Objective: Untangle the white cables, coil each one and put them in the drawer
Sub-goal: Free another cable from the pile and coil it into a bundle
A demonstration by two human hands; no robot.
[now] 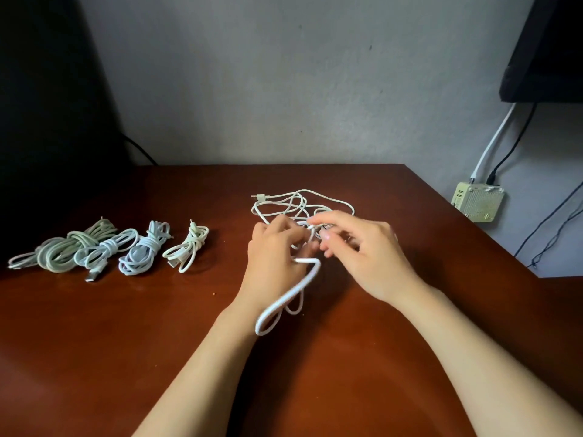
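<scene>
Head view, one frame. Item: reddish-brown polished wooden table [126, 342], set against a grey plastered wall. Item: loose tangle of thin white cable [299, 201], lying right of centre toward the table's far edge, one plug end pointing left. Both hands are at its near side. Left hand [274, 263]: fingers curled round a strand, from which a long doubled loop of the white cable [284, 304] hangs down beside the wrist. Right hand [362, 250]: fingers half curled, thumb and forefinger pinching a strand just beside the left hand's fingertips; motion blur hides the detail. Items, in a row on the table's left side, well apart from the tangle, left to right: large grey-green coiled cable bundle [63, 252]; white coiled cable with metal plug [104, 252], touching the first; pale blue-white coiled cable [145, 247]; small cream-white coiled cable [189, 247]. Item: cream square wall adapter [478, 205], right of the table, with a white and a black lead plugged into it from above. Item: dark screen [549, 58], upper right corner.
</scene>
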